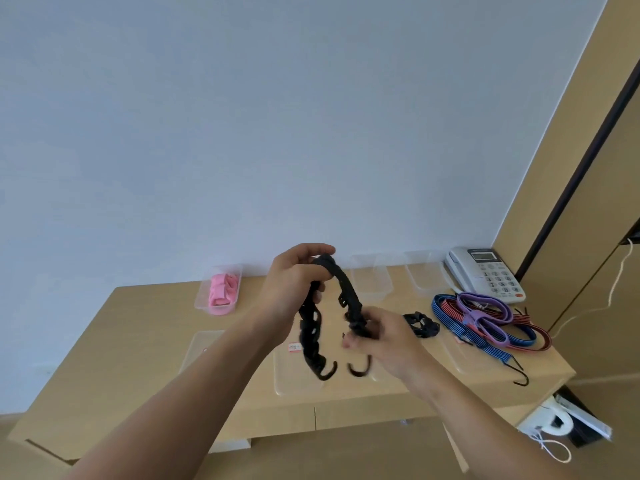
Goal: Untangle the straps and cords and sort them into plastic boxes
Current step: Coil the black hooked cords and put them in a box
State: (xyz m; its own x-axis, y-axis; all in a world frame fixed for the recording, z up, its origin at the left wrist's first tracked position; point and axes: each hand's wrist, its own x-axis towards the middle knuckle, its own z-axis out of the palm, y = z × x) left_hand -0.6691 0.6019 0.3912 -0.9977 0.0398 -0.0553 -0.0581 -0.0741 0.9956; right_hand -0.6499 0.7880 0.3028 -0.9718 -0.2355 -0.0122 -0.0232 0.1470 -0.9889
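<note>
A black elastic cord (346, 292) with a hook at each end arches above the wooden desk (145, 327). My left hand (294, 285) grips its top bend, and my right hand (377, 337) pinches the right leg lower down. Both hooks dangle over a clear plastic box (294, 379) at the desk's front. A tangle of blue, red and purple straps (485, 320) lies on the right. A small black strap (420, 323) lies beside it. A clear box at the back left holds pink straps (221, 289).
Two clear boxes (370, 278) stand at the back by the wall, next to a white telephone (485, 271). Another clear box (204, 351) lies at the front left. A wooden panel rises on the right; white items sit on the floor below.
</note>
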